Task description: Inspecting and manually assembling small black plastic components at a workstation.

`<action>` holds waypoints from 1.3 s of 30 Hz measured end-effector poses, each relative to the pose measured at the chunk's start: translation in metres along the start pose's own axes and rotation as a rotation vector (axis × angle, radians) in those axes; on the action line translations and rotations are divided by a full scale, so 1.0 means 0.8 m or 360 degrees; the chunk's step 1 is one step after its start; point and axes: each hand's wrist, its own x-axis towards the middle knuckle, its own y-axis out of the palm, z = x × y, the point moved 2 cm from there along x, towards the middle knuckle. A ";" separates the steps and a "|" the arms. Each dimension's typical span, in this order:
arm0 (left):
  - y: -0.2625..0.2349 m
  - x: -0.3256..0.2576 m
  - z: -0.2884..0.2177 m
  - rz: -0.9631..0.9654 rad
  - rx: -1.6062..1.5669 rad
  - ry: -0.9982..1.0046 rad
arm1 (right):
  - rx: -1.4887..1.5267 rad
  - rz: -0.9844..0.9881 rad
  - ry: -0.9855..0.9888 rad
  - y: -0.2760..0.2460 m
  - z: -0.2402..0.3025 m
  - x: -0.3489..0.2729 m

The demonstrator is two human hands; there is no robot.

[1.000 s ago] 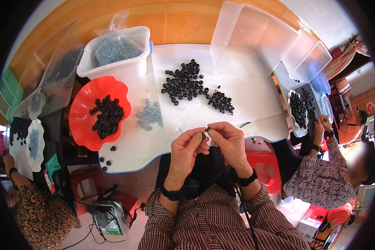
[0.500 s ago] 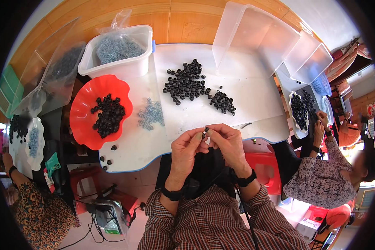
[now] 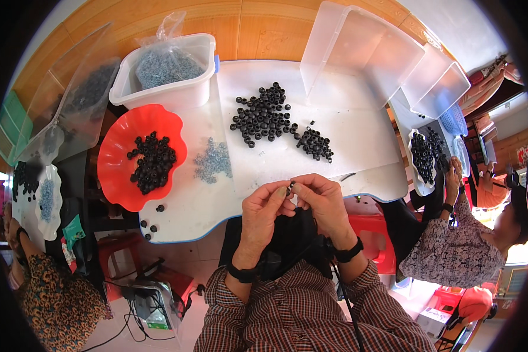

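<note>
My left hand (image 3: pixel 263 206) and my right hand (image 3: pixel 322 204) meet at the table's near edge, fingertips almost touching. Between them they pinch a small black plastic part (image 3: pixel 290 187), mostly covered by the fingers. Beyond the hands a heap of round black parts with holes (image 3: pixel 261 114) lies on white sheeting. To its right is a smaller pile of little black ring-like parts (image 3: pixel 314 145). Small clear bluish pieces (image 3: pixel 213 160) are spread left of the hands. A red scalloped bowl (image 3: pixel 114 155) farther left holds more round black parts (image 3: pixel 152 164).
A white tub (image 3: pixel 196 94) with a bag of bluish pieces stands at the back left. Translucent bins (image 3: pixel 358 53) lie at the back right. Loose black parts (image 3: pixel 153 229) sit near the left front edge. Co-workers (image 3: pixel 452 252) work at both sides.
My right fingers have shifted slightly at the small black part; my left hand is almost still. The co-workers' arms on both sides have moved a little.
</note>
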 end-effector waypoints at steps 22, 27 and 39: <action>0.013 -0.009 -0.011 0.0038 -0.0141 -0.0021 | -0.0121 0.0014 -0.0490 0.013 0.007 -0.018; 0.014 -0.010 -0.011 0.0041 -0.0114 0.0000 | -0.0372 -0.0050 -0.0627 0.012 0.009 -0.019; 0.019 -0.017 -0.018 -0.0042 0.0090 0.0035 | -0.0780 -0.0089 -0.0828 0.019 0.036 -0.028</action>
